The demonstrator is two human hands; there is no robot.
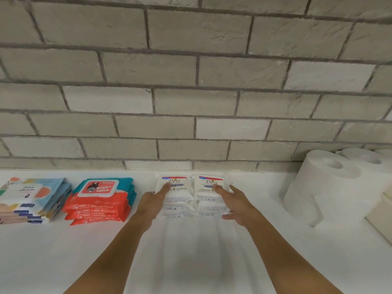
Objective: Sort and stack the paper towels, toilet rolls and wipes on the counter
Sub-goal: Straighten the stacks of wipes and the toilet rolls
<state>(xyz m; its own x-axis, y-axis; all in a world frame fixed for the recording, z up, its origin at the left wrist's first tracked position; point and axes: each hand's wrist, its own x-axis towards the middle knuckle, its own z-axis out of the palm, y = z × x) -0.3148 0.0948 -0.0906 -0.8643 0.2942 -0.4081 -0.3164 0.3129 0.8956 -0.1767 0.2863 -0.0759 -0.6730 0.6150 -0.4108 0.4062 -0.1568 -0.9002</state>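
Two side-by-side stacks of white Dove wipes packs (191, 200) stand on the white counter (191, 251) against the brick wall. My left hand (151, 203) holds the left stack from its left side, with a finger on the top pack. My right hand (235, 203) holds the right stack from its right side, a finger on top and the thumb at the base. A stack of red and teal baby wipes (99, 200) lies to the left, and a stack of pale patterned wipes packs (31, 200) at the far left. White paper rolls (331, 187) stand at the right.
A grey brick wall (191, 81) backs the counter. A beige box edge (381, 217) shows at the far right, in front of the rolls. Bare counter lies in front of the stacks, toward me.
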